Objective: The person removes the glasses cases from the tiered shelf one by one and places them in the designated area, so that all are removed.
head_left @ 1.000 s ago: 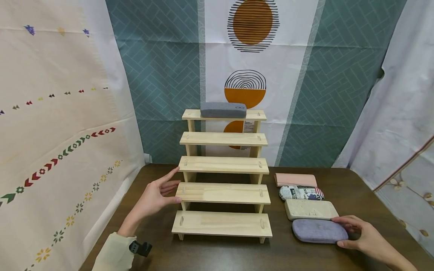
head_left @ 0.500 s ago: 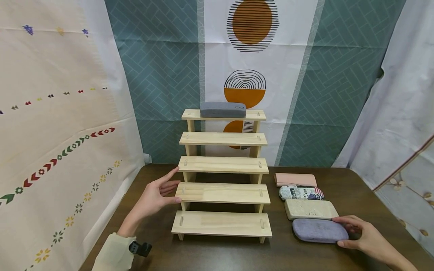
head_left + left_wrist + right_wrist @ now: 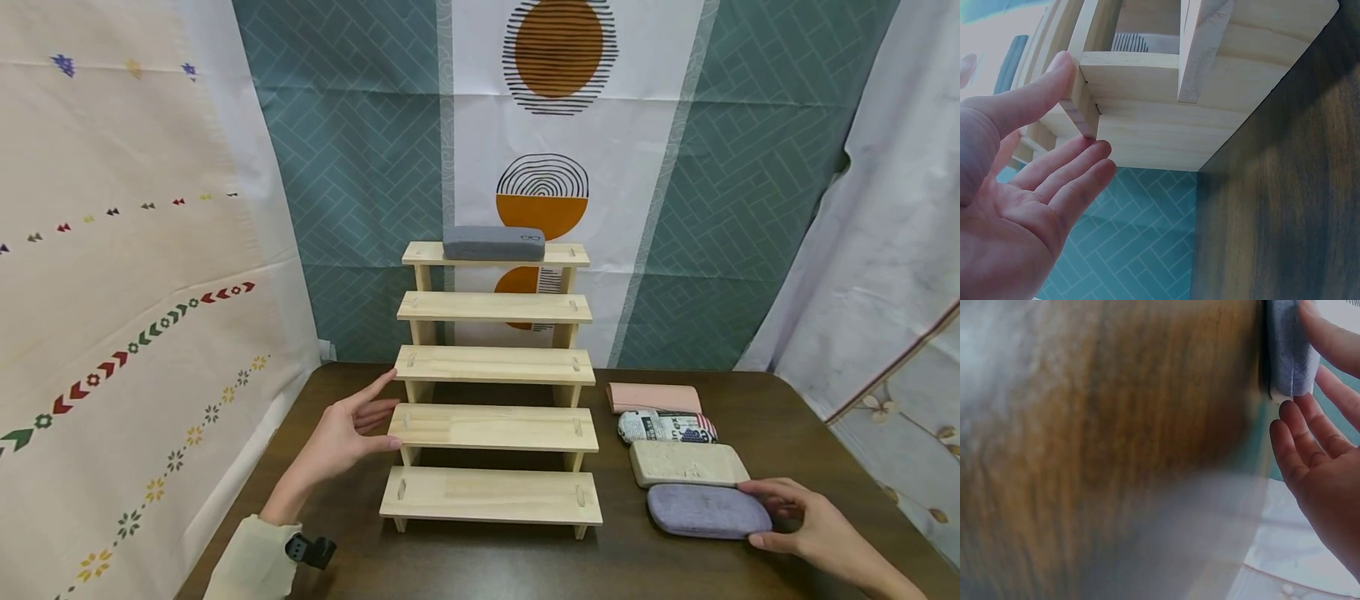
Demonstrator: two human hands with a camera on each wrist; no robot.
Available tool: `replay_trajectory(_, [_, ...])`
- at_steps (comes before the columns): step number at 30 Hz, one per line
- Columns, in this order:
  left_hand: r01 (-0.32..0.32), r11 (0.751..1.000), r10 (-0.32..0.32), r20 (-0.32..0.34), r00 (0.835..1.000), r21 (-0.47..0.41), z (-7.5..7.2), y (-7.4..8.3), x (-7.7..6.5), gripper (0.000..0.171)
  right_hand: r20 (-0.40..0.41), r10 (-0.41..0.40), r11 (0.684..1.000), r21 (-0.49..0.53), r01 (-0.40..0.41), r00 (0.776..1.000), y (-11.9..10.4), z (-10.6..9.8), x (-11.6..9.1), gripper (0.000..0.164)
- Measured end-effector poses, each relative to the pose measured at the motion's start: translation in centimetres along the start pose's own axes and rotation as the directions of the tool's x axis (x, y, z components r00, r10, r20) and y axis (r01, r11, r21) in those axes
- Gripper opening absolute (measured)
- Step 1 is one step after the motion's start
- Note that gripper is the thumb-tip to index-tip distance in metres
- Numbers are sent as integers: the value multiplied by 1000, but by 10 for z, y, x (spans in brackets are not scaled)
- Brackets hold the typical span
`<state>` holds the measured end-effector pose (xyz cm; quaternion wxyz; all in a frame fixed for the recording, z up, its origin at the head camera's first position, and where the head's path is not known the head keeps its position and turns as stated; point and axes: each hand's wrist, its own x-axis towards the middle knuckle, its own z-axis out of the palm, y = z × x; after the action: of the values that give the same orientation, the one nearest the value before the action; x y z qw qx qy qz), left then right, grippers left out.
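A light wooden tiered stand [image 3: 495, 496] with several steps stands mid-table. My left hand [image 3: 347, 435] is at its left side, its extended thumb and fingers touching step ends; the left wrist view shows the thumb [image 3: 1038, 94] against a board end and fingertips just below it. A purple glasses case [image 3: 705, 510] lies flat at the right. My right hand [image 3: 798, 525] holds that case by its right end, thumb at the near side and index finger at the far side. A grey glasses case [image 3: 493, 243] with a small spectacles mark rests on the top step.
Behind the purple case lie a cream case [image 3: 688, 463], a newsprint-patterned case [image 3: 666, 427] and a pink case [image 3: 654, 397], in a row on the dark wooden table [image 3: 480, 567]. Hanging patterned cloths [image 3: 360, 167] enclose the table's back and sides.
My right hand and the purple glasses case have shifted very slightly to the right. The left hand and the stand have kept their places.
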<state>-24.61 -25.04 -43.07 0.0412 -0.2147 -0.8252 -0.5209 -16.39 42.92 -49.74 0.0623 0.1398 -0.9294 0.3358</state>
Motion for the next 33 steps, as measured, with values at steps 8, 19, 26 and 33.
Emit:
replay_trajectory(8, [-1, 1000, 1, 3, 1000, -2, -1, 0, 1, 103, -46, -52, 998, -31, 50, 998, -10, -10, 2, 53])
replay_trajectory(19, [-9, 1000, 9, 3, 1000, -2, -1, 1, 0, 102, -111, -188, 981, -79, 180, 976, -43, -30, 27, 58])
replay_trajectory(26, [-14, 1000, 14, 6, 1000, -4, -1, 0, -1, 102, -98, -227, 970, -108, 216, 969, -74, -37, 54, 57])
replay_trajectory(33, [-14, 1000, 14, 5, 1000, -5, -1, 0, 0, 102, -56, -250, 966, -90, 244, 967, -114, -42, 87, 54])
